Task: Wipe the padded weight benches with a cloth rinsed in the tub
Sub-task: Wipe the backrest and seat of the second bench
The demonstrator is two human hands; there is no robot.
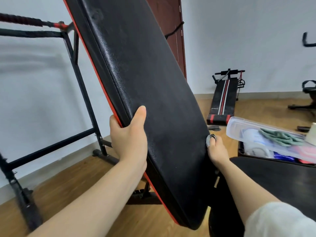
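A long black padded backrest [142, 79] with a red edge is tilted up steeply across the middle of the view. My left hand [129, 134] grips its left edge, thumb on the black face. My right hand [216, 148] is at its right edge, fingers closed on a small black-and-white checked cloth [210, 139] pressed against the pad's side. A second black seat pad [280, 178] lies lower right, beside my right forearm. A clear plastic tub [266, 134] rests at right, with a green cloth and other items inside.
A black steel rack [80, 86] with a red-wrapped bar stands at left against the white wall. Another bench [224, 100] with red and white stripes lies on the wooden floor by the far wall. A dark red door [171, 31] is behind the backrest.
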